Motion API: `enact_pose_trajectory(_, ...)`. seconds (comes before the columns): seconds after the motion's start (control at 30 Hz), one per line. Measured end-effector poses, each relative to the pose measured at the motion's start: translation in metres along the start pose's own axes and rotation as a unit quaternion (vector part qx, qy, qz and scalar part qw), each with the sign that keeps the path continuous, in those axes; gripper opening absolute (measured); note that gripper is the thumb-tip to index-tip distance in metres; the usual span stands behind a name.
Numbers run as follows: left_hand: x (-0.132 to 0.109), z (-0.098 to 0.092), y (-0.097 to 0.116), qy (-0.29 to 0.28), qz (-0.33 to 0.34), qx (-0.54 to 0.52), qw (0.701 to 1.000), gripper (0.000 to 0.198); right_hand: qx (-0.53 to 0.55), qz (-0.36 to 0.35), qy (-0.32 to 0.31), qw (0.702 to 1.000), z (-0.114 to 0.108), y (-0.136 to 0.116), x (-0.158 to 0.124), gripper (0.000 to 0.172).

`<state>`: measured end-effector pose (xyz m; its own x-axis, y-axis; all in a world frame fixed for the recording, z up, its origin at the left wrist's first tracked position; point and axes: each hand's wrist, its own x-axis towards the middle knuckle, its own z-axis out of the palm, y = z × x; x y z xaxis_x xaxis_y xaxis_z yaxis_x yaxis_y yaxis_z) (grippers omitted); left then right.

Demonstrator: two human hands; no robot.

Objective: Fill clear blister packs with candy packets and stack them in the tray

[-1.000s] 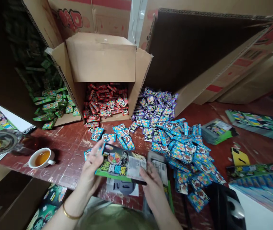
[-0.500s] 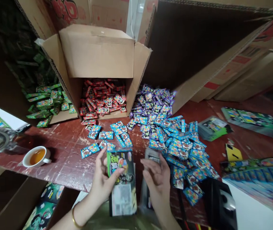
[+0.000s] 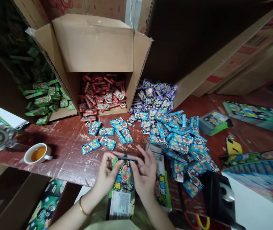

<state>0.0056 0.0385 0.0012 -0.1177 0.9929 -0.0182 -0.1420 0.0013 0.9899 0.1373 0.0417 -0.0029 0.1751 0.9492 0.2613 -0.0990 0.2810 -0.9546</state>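
In front of my lap I hold a black and green printed candy pouch [image 3: 122, 199] upright between both hands. My left hand [image 3: 107, 172] pinches its top left edge with thumb and fingers. At the top right edge my right hand [image 3: 144, 175] grips with the thumb, some of its fingers raised. Whether anything is inside the pouch cannot be seen. Just right of my right hand lie more printed pouches [image 3: 161, 188], partly covered by it. Beyond my hands, several small blue candy packets [image 3: 107, 142] are scattered on the red table [image 3: 71, 163].
A heap of blue packets [image 3: 181, 143] spreads at the right, beside purple packets [image 3: 155, 95]. Cardboard boxes hold red packets [image 3: 102, 92] and green packets [image 3: 42, 99]. A cup of tea [image 3: 37, 153] stands left; a black device [image 3: 219, 195] and scissors [image 3: 200, 220] lie right.
My right hand has moved left from the pouches beside it onto the held pouch's top edge. My left hand has shifted its grip to the top, and the pouch sits slightly lower.
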Motion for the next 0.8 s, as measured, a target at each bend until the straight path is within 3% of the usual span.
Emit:
enact_pose_trajectory(0.13,-0.002,0.003,0.011,-0.009,-0.01,0.009,1.0,0.028,0.002,0.05,-0.022,0.999,-0.004,-0.01,0.003,0.064)
enact_pose_trajectory(0.27,-0.001,0.002,0.027,-0.035,-0.074,0.053,0.995,0.02,0.005,0.131,-0.029,0.991,-0.009,-0.027,0.01,0.062)
enact_pose_trajectory(0.4,0.006,0.0,0.037,-0.002,-0.126,0.021,0.992,0.029,0.055,0.236,-0.096,0.965,-0.016,-0.04,0.022,0.063)
enact_pose_trajectory(0.57,0.011,0.0,0.038,-0.029,-0.138,0.052,0.989,0.03,0.087,0.32,-0.106,0.937,-0.026,-0.042,0.038,0.058)
enact_pose_trajectory(0.7,0.005,0.0,0.034,-0.053,-0.085,0.114,0.988,0.025,0.047,0.311,-0.136,0.939,-0.032,-0.04,0.037,0.054)
enact_pose_trajectory(0.8,-0.002,0.001,0.027,-0.078,-0.043,0.102,0.991,0.021,-0.041,0.207,-0.134,0.968,-0.032,-0.035,0.024,0.043)
